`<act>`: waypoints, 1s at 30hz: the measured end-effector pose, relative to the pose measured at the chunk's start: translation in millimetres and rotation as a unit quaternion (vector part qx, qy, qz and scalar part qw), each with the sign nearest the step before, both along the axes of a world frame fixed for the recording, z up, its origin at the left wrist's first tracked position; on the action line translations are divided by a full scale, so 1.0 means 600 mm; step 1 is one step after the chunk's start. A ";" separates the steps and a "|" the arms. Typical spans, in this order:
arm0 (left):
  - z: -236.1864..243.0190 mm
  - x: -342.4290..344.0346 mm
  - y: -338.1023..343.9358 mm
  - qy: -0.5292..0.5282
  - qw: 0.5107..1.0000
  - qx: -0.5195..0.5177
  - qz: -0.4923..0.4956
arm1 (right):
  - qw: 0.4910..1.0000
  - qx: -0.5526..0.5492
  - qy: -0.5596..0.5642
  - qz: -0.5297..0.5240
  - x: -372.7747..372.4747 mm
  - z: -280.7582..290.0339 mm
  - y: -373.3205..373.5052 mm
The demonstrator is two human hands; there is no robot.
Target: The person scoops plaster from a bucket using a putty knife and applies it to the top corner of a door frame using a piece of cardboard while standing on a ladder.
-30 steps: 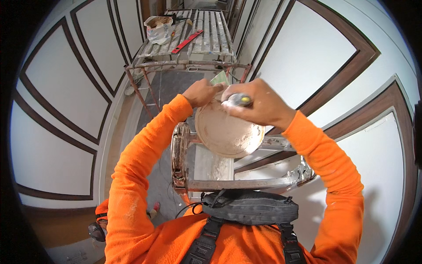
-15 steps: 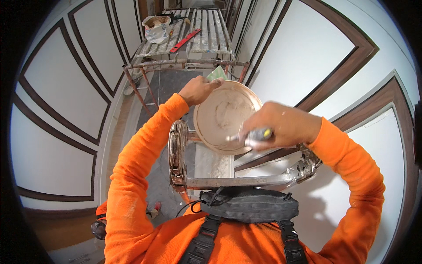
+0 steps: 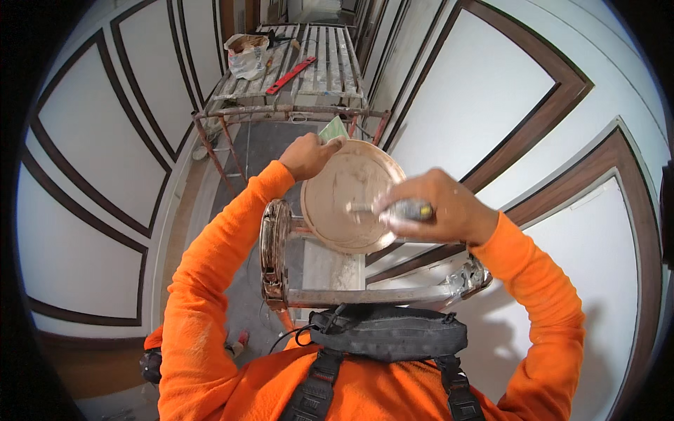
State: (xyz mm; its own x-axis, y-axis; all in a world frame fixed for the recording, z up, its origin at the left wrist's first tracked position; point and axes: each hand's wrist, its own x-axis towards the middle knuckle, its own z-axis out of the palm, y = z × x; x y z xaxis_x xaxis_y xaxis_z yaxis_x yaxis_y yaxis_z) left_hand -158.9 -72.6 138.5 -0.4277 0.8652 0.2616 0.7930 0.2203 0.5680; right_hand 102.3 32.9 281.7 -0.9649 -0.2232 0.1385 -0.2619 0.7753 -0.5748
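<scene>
A round beige bucket (image 3: 309, 212), its inside coated with smeared pale paste, is tilted with its mouth toward me. My left hand (image 3: 309, 156) is at its upper left rim, closed with thumb and fingers on a thin green plate (image 3: 333, 129). Whether those fingers also grip the rim is hidden. My right hand (image 3: 444, 205) is wrapped around the grey and yellow handle of a scraper-like tool (image 3: 413, 210). The tool's pale, blurred tip points left over the bucket's inside; I cannot tell whether it touches the paste.
A metal rail (image 3: 372, 296) crosses before my waist, below a black pouch (image 3: 390, 335). Ahead stands a scaffold with a slatted platform (image 3: 337, 81), bearing a red level (image 3: 291, 75) and a white bag (image 3: 247, 59). Panelled walls flank me. Another person (image 3: 152, 361) shows at lower left.
The whole view has shifted a little. My right hand has moved the tool's tip from near the bucket's lower rim toward its middle. My left hand keeps its grip.
</scene>
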 end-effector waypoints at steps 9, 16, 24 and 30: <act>0.003 0.004 0.004 -0.123 0.989 -0.058 0.051 | 0.998 0.035 0.051 -0.022 0.010 -0.058 0.005; -0.007 -0.026 0.012 -0.237 0.971 -0.036 0.021 | 0.999 0.013 -0.034 0.005 -0.047 0.035 0.051; 0.008 -0.036 0.032 -0.099 0.990 -0.048 -0.092 | 0.982 0.106 -0.104 0.116 -0.125 0.052 0.025; 0.036 -0.012 0.020 -0.116 0.985 -0.057 -0.111 | 0.994 0.088 -0.063 0.029 -0.086 0.044 0.064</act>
State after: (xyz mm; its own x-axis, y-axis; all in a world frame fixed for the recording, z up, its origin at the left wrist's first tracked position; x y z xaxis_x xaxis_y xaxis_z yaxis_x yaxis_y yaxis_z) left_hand -166.1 -60.8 160.1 -0.2618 0.9623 0.0740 0.6802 0.1296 0.7215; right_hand 51.0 71.0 307.9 -0.9566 -0.2899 -0.0282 -0.2445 0.8519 -0.4631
